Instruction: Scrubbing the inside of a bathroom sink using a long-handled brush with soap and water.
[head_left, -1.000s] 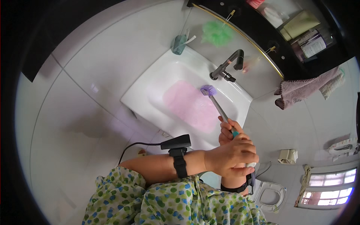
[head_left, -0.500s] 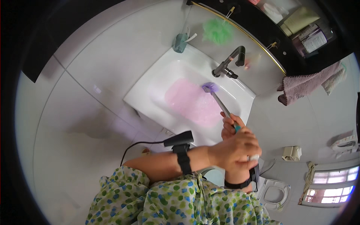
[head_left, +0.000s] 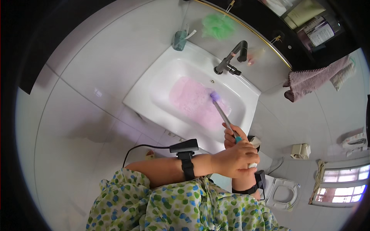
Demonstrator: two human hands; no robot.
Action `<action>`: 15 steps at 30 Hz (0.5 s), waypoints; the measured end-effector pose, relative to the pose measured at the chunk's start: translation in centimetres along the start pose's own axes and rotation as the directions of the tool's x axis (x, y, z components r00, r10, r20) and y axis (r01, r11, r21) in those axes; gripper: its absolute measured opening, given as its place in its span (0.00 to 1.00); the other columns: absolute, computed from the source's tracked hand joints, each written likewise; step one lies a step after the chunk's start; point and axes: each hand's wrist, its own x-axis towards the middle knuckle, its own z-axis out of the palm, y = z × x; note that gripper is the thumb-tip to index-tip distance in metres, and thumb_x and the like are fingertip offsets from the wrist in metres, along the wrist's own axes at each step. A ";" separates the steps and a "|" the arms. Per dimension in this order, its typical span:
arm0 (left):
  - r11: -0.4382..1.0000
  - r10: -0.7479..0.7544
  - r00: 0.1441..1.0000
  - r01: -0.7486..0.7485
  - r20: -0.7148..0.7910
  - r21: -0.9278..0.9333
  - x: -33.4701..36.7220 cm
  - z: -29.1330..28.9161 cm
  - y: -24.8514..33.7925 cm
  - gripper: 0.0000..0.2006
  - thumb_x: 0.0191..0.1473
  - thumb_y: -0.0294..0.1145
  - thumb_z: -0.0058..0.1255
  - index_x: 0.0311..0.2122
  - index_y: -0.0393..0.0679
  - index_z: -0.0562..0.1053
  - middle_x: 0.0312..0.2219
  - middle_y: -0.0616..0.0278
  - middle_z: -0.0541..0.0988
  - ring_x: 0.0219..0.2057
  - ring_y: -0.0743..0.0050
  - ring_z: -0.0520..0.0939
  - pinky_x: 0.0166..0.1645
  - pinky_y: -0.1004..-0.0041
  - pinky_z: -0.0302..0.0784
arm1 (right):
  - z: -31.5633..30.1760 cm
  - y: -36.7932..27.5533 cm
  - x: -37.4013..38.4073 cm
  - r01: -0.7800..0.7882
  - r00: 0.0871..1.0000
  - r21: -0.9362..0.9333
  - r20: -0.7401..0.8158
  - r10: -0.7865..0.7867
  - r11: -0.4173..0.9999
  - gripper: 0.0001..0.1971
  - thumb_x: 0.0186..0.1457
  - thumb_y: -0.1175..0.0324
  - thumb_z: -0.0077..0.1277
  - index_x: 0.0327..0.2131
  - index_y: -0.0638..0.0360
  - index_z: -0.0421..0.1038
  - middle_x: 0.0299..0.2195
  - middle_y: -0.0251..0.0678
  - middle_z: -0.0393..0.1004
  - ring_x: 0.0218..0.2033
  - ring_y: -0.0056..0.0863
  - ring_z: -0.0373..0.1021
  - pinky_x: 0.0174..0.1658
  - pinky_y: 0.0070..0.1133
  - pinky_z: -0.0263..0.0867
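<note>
Tiling (head_left: pixel 115 42), pale and glossy, climbs the wall to my left. My loose clothing (head_left: pixel 173 208), white with green and blue spots, fills the lower edge of my view. A dark shelf (head_left: pixel 266 23) with a gold edge carries tubes and bottles at the upper right. In front of me sits the white washbasin (head_left: pixel 140 88), with a pool of frothy pink liquid (head_left: pixel 189 96) in its bowl. Well off to my right are a barred window (head_left: pixel 343 184), a white toilet (head_left: pixel 283 190) with its ring seat showing, and a mauve towel (head_left: pixel 308 82) hanging near the shelf.

The long-handled brush (head_left: pixel 222 111) slants from my grip into the bowl, its purple head among the pink toward the far side; the head is blurred, so I cannot tell how deep it sits. Both my hands are closed around the handle: my left hand (head_left: pixel 237 158) wraps the rear, the white butt poking out beneath my fingers, and my right hand (head_left: pixel 230 136) grips further forward, near the teal band, partly hidden behind the left.

A dark faucet (head_left: pixel 231 57) stands on the basin's back ledge, and a green mesh puff (head_left: pixel 218 27) hangs behind it, to the left. A bluish cup (head_left: pixel 179 41) rests on the rear left corner. Smaller again, a black box (head_left: pixel 184 146) is strapped to my left wrist, and a tiny overflow hole (head_left: pixel 212 81) marks the bowl's back wall.
</note>
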 end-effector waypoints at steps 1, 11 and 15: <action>0.999 -0.023 1.000 0.024 -0.021 0.047 0.1 0.0 -0.2 0.08 0.51 0.34 0.53 0.32 0.43 0.68 0.29 0.60 0.70 0.37 0.59 0.72 0.48 0.62 0.62 | 0.5 0.1 0.0 0.003 1.000 0.003 -0.002 -0.003 1.000 0.17 0.58 0.64 0.50 0.48 0.63 0.63 0.22 0.26 0.60 0.19 0.15 0.55 0.20 0.13 0.51; 0.998 0.051 0.998 -0.053 0.044 0.046 1.2 -1.1 0.9 0.10 0.46 0.31 0.56 0.33 0.42 0.70 0.29 0.60 0.70 0.36 0.60 0.73 0.45 0.62 0.63 | 2.8 -0.2 -1.0 0.049 0.999 0.039 0.007 -0.049 0.998 0.19 0.62 0.66 0.42 0.54 0.63 0.58 0.21 0.24 0.60 0.14 0.14 0.55 0.15 0.15 0.52; 0.985 0.174 0.982 -0.175 0.075 0.005 1.3 -1.4 2.7 0.10 0.45 0.31 0.57 0.31 0.41 0.69 0.28 0.58 0.71 0.33 0.58 0.73 0.43 0.63 0.64 | 3.0 0.1 -2.3 0.090 0.995 -0.026 -0.033 -0.090 0.996 0.14 0.59 0.66 0.48 0.46 0.61 0.66 0.23 0.26 0.60 0.19 0.16 0.54 0.21 0.14 0.51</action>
